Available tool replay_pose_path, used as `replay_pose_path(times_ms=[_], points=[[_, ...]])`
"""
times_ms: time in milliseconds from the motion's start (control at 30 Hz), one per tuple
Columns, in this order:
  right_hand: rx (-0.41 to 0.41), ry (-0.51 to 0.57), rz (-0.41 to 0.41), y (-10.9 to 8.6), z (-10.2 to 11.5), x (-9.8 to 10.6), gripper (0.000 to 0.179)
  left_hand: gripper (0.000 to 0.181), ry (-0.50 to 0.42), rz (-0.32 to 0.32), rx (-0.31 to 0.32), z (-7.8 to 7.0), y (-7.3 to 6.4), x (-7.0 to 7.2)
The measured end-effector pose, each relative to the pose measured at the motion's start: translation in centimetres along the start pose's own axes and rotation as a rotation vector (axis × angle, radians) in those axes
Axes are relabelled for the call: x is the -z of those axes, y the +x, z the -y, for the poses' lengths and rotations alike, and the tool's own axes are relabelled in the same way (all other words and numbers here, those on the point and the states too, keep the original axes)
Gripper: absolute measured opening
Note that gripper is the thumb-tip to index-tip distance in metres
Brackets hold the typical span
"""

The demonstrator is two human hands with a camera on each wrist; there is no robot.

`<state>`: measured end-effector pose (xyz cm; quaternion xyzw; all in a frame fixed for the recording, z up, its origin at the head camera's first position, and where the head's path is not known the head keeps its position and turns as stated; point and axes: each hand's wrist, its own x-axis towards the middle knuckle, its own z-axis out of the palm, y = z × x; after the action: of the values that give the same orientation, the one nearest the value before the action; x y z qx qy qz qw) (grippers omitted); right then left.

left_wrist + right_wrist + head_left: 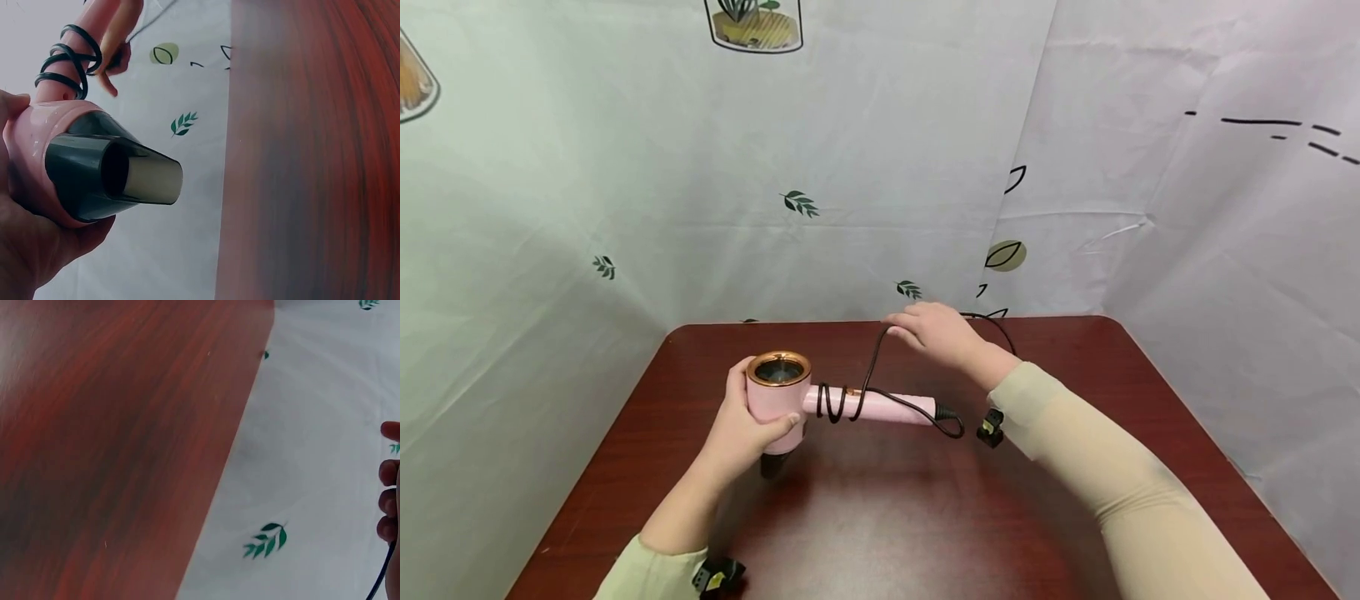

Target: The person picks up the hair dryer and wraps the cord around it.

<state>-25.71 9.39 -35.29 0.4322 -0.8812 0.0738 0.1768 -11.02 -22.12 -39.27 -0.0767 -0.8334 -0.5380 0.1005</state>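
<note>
My left hand (pixel 735 433) grips the round head of a pink hair dryer (pixel 767 406), thumb across its near side. Its copper-coloured rear ring (pixel 752 372) faces up, and the dark nozzle (pixel 78 165) points down toward the table. The handle (pixel 891 407) extends to the right, with a black cord (pixel 871 367) wound round it in several loops. Above and beyond the handle, my right hand (pixel 938 335) holds the cord, which runs taut from the loops up to the fingers. More cord trails behind that hand to the right. At the right wrist view's edge, curled fingertips (pixel 388 501) show.
A dark red wooden table (pixel 880 525) lies beneath both hands. White cloth (pixel 850 150) printed with leaves and jars hangs behind the table and along its sides. Small black devices sit at the left wrist (pixel 718 577) and the right wrist (pixel 991 427).
</note>
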Motion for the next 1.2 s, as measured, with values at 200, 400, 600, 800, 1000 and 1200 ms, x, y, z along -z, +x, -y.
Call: replay_pose_path(times_ms=[200,400,600,800,1000,1200], points=[[-0.071,0.055,0.100,-0.1,0.8,-1.0,0.035,0.095,-0.077,-0.032,0.003,-0.3,0.1,-0.4],[-0.059,0.017,0.144,-0.3,1.3,-1.7,0.034,0.094,-0.157,-0.101,0.027,-0.9,0.3,-0.7],[-0.019,0.031,0.042,-1.3,3.2,-1.2,0.014,0.089,-0.271,-0.189,0.088,-1.2,0.9,-1.2],[-0.024,-0.082,-0.084,-1.7,4.0,-3.3,0.023,0.086,-0.356,-0.269,0.117,-1.5,1.4,-1.9],[-0.035,-0.212,-0.040,-1.8,5.4,-3.4,0.028,0.083,-0.405,-0.379,0.150,-1.5,1.9,-2.2],[-0.003,-0.223,-0.005,-2.2,6.4,-2.7,0.030,0.083,-0.376,-0.447,0.176,-1.2,2.2,-2.3]])
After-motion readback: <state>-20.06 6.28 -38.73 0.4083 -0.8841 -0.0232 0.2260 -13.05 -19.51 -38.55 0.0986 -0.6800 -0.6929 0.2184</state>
